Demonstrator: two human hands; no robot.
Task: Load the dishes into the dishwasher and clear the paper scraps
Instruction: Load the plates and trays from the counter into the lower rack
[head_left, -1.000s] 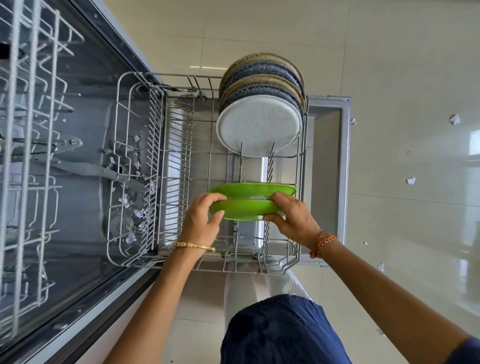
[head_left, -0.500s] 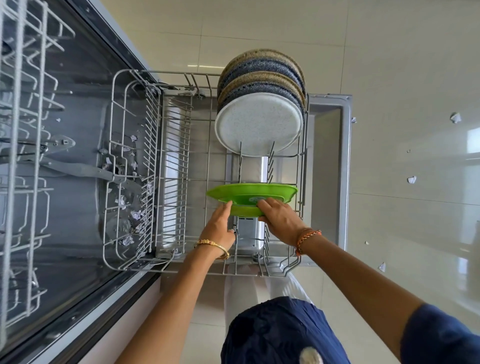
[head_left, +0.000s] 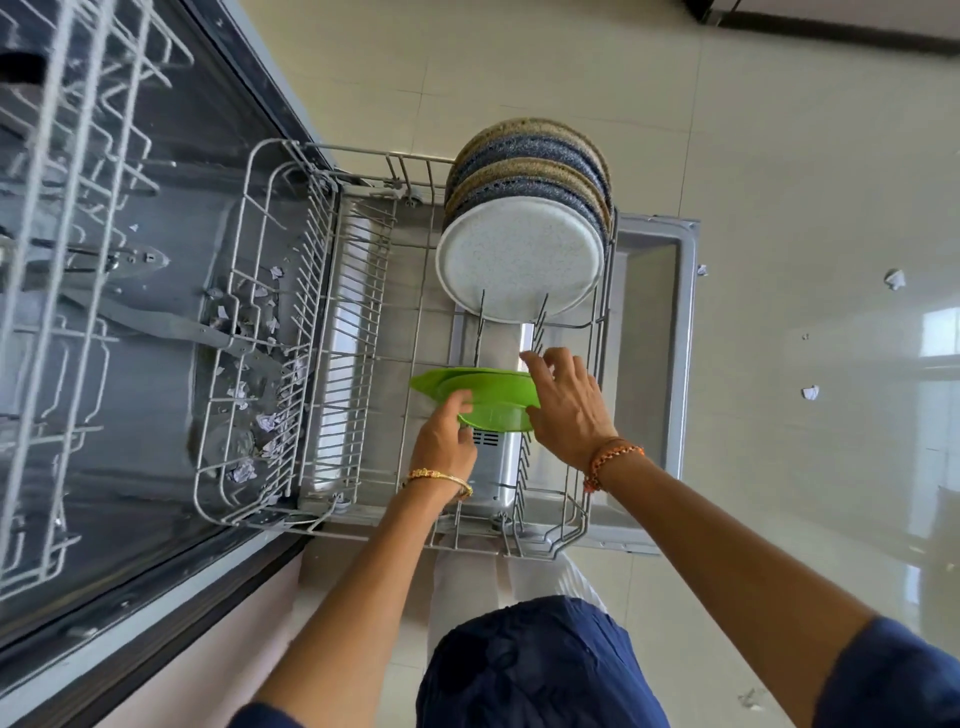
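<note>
Right hand (head_left: 569, 410) lifted off green plate (head_left: 483, 392)

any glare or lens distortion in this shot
Head view: wide-angle bending curves the upper rack wires and the dishwasher's edge; window glare shines on the glossy floor tiles at right; the green plate and both hands look sharp, with no motion blur.

Glossy cream floor tiles (head_left: 753, 130) from 12 to 5 o'clock, bright window glare (head_left: 940, 332) mirrored at 3. Dark baseboard strip (head_left: 831, 26) at 1 o'clock.
</note>
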